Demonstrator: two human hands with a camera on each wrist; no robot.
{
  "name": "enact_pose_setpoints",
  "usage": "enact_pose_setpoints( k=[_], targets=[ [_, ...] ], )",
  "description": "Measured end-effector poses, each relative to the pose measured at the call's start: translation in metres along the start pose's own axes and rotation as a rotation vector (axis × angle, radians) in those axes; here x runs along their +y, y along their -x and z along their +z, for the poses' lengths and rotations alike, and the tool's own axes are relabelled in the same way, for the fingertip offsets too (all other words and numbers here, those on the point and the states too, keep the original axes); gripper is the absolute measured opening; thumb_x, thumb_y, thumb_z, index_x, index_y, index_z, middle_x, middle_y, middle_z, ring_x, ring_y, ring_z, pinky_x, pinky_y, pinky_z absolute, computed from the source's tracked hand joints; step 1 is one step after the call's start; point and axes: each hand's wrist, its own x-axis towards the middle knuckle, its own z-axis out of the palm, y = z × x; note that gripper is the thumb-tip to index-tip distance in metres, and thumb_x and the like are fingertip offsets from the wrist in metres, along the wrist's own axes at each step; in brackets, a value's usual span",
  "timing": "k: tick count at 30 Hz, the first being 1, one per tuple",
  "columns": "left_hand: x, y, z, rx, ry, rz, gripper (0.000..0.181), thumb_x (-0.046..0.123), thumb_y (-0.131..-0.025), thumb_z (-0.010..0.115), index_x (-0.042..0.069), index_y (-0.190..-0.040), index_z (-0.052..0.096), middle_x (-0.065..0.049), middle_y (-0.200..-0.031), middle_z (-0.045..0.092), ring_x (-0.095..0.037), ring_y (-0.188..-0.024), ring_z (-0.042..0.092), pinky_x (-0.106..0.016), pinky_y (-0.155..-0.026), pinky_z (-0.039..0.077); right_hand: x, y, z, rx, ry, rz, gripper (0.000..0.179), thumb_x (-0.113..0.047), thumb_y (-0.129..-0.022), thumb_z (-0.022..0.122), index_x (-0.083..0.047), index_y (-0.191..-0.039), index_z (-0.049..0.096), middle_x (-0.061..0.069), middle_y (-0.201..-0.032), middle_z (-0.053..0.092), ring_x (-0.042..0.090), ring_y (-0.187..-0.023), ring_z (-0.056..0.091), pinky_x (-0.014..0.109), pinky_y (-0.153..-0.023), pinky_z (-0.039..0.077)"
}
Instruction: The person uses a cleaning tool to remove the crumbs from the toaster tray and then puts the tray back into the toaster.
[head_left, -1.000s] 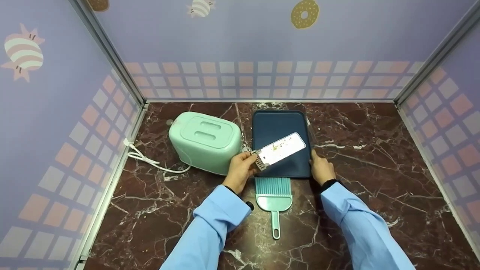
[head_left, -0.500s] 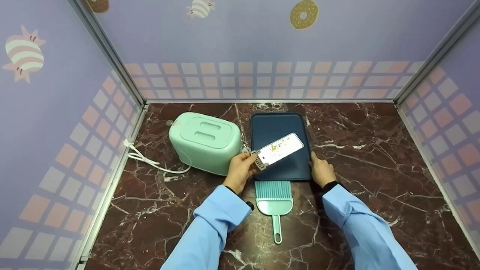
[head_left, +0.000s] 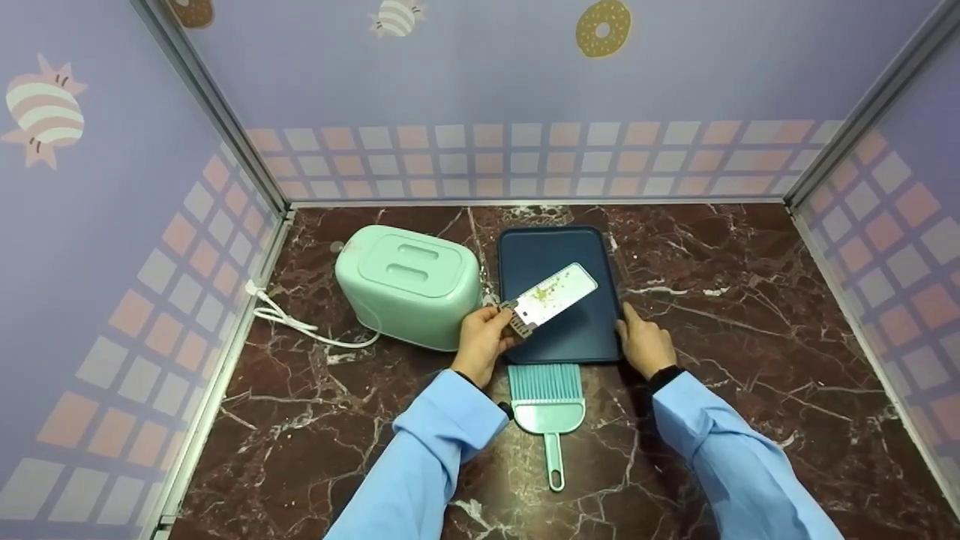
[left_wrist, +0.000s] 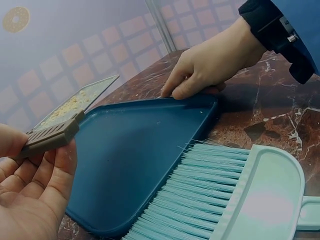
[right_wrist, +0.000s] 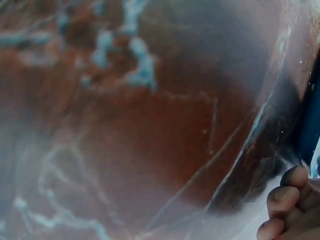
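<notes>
My left hand (head_left: 484, 341) pinches the slotted brown end of a flat metal crumb tray (head_left: 559, 296), thumb on top and fingers below. Yellowish crumbs (left_wrist: 75, 106) lie scattered over its surface. The crumb tray is held tilted above a dark blue rectangular tray (head_left: 544, 251) on the counter. At that tray's right side, my right hand (head_left: 646, 343) grips the rim with thumb and fingertips, as the left wrist view shows. Only curled fingers (right_wrist: 287, 197) of the right hand appear in the right wrist view, beside the blue edge.
A mint-green toaster (head_left: 409, 285) stands left of the blue tray, its white cord (head_left: 300, 324) running to the left wall. Against the tray's near edge lies a mint brush (head_left: 547, 412), bristles toward the tray. Patterned walls enclose the marble counter (head_left: 750, 337).
The blue tray has slid slightly toward me and left, and the brush has shifted nearer with it. The crumb tray in my left hand has drawn a little left and its tilt has altered.
</notes>
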Motion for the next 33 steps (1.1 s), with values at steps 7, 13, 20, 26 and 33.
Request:
enact_pose_setpoints(
  k=[7, 13, 20, 26, 33],
  targets=[
    [-0.004, -0.004, 0.0, 0.018, 0.01, 0.005, 0.014, 0.01, -0.105, 0.057, -0.001, -0.097, 0.06, -0.01, -0.092, 0.063, -0.018, -0.077, 0.064, -0.031, -0.071, 0.057, -0.017, 0.015, -0.01, 0.008, -0.031, -0.034, 0.041, -0.027, -0.107, 0.056, 0.002, -0.135, 0.057, 0.033, -0.102, 0.07, 0.05, -0.08, 0.068, 0.063, -0.068, 0.052],
    [-0.007, -0.005, -0.002, 0.007, -0.008, 0.005, 0.017, 0.013, -0.106, 0.057, -0.004, -0.104, 0.061, -0.013, -0.096, 0.064, -0.02, -0.08, 0.065, -0.035, -0.076, 0.058, -0.037, 0.038, -0.012, -0.095, -0.034, -0.19, 0.026, -0.029, -0.104, 0.061, -0.007, -0.118, 0.062, 0.015, -0.089, 0.073, 0.032, -0.066, 0.068, 0.05, -0.056, 0.052],
    [-0.005, -0.005, -0.001, 0.012, -0.001, 0.005, 0.016, 0.012, -0.105, 0.057, -0.001, -0.095, 0.059, -0.012, -0.093, 0.062, -0.02, -0.079, 0.063, -0.035, -0.075, 0.057, -0.051, 0.063, -0.004, -0.123, -0.025, -0.65, 0.031, -0.021, -0.097, 0.072, -0.01, -0.125, 0.065, 0.006, -0.104, 0.073, 0.025, -0.085, 0.073, 0.045, -0.07, 0.06],
    [-0.005, -0.004, -0.002, 0.01, 0.018, 0.004, 0.017, 0.01, -0.105, 0.056, 0.002, -0.091, 0.056, -0.011, -0.091, 0.062, -0.02, -0.077, 0.063, -0.034, -0.072, 0.058, -0.052, 0.071, 0.01, -0.031, 0.027, -0.947, 0.037, -0.021, -0.09, 0.08, -0.015, -0.125, 0.072, -0.002, -0.087, 0.054, 0.013, -0.072, 0.052, 0.034, -0.067, 0.053],
    [-0.004, -0.003, -0.002, 0.001, 0.025, -0.001, 0.014, 0.009, -0.105, 0.056, 0.0, -0.095, 0.057, -0.012, -0.093, 0.063, -0.02, -0.078, 0.064, -0.034, -0.073, 0.058, -0.048, 0.076, 0.019, -0.079, 0.058, -1.047, 0.039, -0.036, -0.094, 0.075, -0.024, -0.131, 0.071, 0.004, -0.105, 0.058, 0.019, -0.09, 0.052, 0.038, -0.08, 0.049]
  ],
)
